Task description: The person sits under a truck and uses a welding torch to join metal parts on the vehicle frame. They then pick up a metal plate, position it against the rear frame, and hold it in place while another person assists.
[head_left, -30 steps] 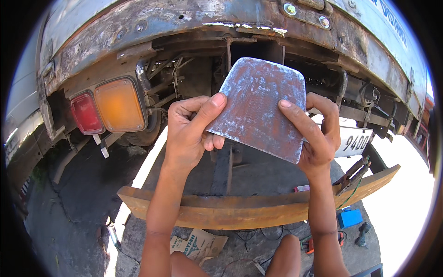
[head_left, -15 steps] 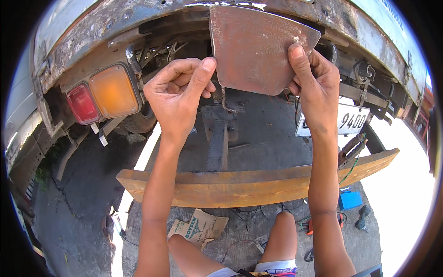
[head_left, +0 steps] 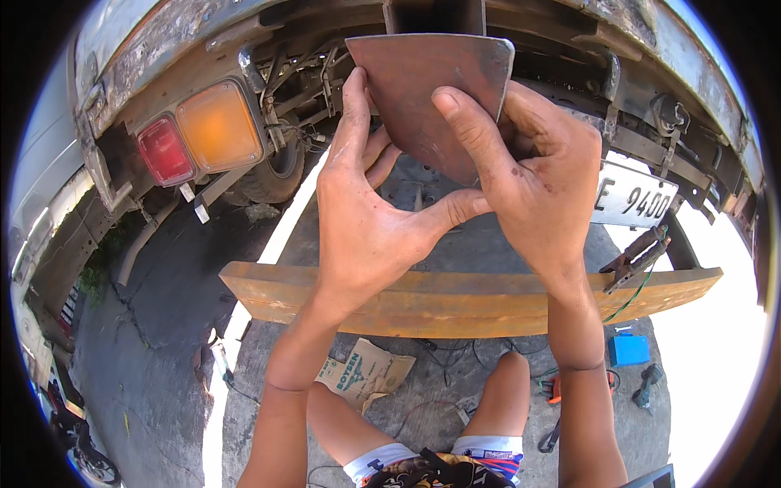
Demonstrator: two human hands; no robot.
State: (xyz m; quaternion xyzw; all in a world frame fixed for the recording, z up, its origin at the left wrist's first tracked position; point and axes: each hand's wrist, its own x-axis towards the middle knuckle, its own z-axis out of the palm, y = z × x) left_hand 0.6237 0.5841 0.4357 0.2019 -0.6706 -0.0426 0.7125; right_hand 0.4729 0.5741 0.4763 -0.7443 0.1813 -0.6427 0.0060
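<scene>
A flat, reddish-brown metal plate (head_left: 419,81) with slanted sides is in front of the vehicle's underside, its straight edge up. My right hand (head_left: 533,171) grips its right side, thumb across the front face and fingers behind. My left hand (head_left: 374,220) spans its left and lower edges: the index fingertip touches the left edge, other fingers curl beneath it, and the thumb stretches toward the bottom corner beside my right hand. Behind the plate's top edge, a metal channel (head_left: 435,16) shows under the vehicle.
A long rusty steel beam (head_left: 407,313) runs across below my hands, with a clamp (head_left: 639,256) on its right part. An orange and red tail light (head_left: 220,126) hangs at left. Torn cardboard (head_left: 366,374), cables and a blue box (head_left: 629,350) lie on the ground.
The plate has come lower and turned, its narrower part now pointing down. My left hand, pinched near its left edge before, has spread around its lower left side. The view has shifted slightly.
</scene>
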